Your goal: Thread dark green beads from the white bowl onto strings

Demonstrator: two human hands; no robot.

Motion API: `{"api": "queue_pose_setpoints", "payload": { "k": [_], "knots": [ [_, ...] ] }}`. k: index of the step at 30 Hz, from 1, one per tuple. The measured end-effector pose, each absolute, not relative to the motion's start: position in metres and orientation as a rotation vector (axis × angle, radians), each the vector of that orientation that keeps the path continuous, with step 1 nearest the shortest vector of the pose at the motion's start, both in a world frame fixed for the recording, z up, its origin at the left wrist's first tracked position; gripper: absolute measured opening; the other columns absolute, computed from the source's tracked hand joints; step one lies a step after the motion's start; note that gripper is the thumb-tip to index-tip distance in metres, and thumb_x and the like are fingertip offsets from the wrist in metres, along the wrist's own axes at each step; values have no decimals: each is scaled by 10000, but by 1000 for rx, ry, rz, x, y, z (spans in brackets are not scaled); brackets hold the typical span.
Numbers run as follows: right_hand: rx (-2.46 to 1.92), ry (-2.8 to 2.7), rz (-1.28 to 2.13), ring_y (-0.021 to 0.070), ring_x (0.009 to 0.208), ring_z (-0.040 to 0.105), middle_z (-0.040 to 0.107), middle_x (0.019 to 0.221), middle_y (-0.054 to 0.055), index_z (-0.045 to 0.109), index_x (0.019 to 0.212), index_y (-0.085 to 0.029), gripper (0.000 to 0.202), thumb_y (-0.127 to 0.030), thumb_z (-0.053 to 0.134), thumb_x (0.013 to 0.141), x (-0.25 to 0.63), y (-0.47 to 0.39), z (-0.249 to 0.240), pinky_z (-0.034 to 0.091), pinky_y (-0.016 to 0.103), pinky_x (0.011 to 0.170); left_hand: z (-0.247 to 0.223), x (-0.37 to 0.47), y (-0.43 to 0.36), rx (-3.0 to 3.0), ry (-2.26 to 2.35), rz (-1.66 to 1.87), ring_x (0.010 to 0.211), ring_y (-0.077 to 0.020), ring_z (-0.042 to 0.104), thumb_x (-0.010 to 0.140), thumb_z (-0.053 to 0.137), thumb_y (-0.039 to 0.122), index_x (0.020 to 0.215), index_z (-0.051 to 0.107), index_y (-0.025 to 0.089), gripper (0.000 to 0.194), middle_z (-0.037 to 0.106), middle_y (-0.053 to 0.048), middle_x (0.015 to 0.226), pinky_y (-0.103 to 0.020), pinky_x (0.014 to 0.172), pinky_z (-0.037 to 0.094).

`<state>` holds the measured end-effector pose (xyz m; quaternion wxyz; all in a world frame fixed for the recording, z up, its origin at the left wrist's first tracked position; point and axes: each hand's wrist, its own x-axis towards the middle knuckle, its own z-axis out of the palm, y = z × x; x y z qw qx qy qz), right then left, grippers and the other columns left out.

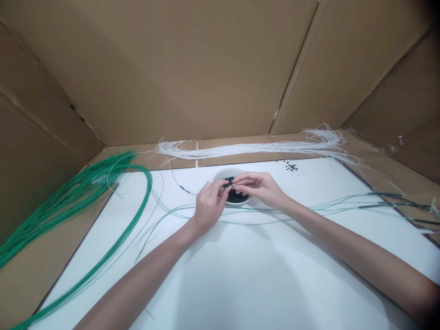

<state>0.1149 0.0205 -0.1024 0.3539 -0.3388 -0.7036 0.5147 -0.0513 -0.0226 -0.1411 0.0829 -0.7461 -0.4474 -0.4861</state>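
Both hands are working close together above a white bowl (219, 176), which is standing near the middle of the far edge of the white surface (240, 275). The left hand (209, 204) is closing thumb and fingers on a thin pale piece (228, 187); the right hand (261, 189) is pinching at the same piece from the other side. Its exact form is too small to tell. Black bits (238, 197) are filling the lower part of the bowl, directly beneath the fingertips.

Left of the bowl, a thin strand bearing a few dark beads (184, 189) is running toward the left hand. Loose black pieces (291, 167) are lying by the far edge, right of the bowl. A white bundle (247, 149) is extending along and beyond that edge. A green bundle (79, 185) is lying past the far left corner, a green loop (139, 211) curving down the left side. Dark-covered strands (388, 195) are crossing the right edge.
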Motion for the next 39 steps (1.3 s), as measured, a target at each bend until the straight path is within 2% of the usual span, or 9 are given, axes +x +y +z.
{"api": "queue_pose_setpoints", "payload": {
  "k": [5,11,15,18,23,29,33,39],
  "knots": [
    [-903,-1879,1200,151,686,603,657,745,54,656,742,-143,191,-315,615,671,114,20,-103,478,252,612,-142,-53,-23,-2343,-1339,-1390,641,-122,472,819,483,183,979,536,161,169,631,-38,816,-245,638,409],
    [-854,-1958,1030,127,675,554,604,786,49,642,712,-151,131,-259,570,702,112,16,-101,441,219,530,-141,-54,-22,-2352,-1345,-1393,602,-117,440,810,504,209,924,570,164,139,607,-18,694,-239,609,391],
    [-853,-1951,1100,126,675,546,582,801,47,626,739,-154,143,-278,557,715,113,17,-103,474,231,546,-140,-52,-22,-2311,-1353,-1446,592,-110,444,800,506,190,853,544,152,76,565,-8,648,-232,598,397],
    [-857,-1942,1151,125,663,547,576,808,40,616,747,-159,149,-289,548,721,113,19,-104,496,244,562,-139,-51,-23,-2273,-1376,-1512,610,-108,468,791,500,171,906,507,148,117,542,1,648,-222,608,412],
    [-906,-2005,1041,130,655,557,611,768,39,620,739,-152,157,-283,534,732,114,20,-102,487,255,594,-136,-50,-24,-2309,-1357,-1428,602,-116,439,794,472,155,875,522,158,95,537,0,637,-237,612,402],
    [-1030,-2301,925,132,686,584,643,809,52,613,910,-139,253,-191,611,662,115,27,-91,474,248,666,-138,-51,-21,-2227,-1469,-1476,608,-108,429,814,463,154,827,517,158,55,540,-3,662,-232,616,385],
    [-1091,-2666,617,143,654,573,654,729,47,665,733,-160,91,-190,596,681,107,30,-88,426,236,626,-140,-51,-20,-2196,-1495,-1499,621,-108,433,817,467,160,846,514,164,56,537,0,677,-229,621,383],
    [-1061,-2726,578,128,630,572,659,689,38,658,664,-158,168,-96,508,707,102,31,-92,395,211,603,-141,-53,-21,-2174,-1490,-1505,666,-120,445,830,438,156,852,490,160,57,549,-19,731,-238,631,382]
  ]
}}
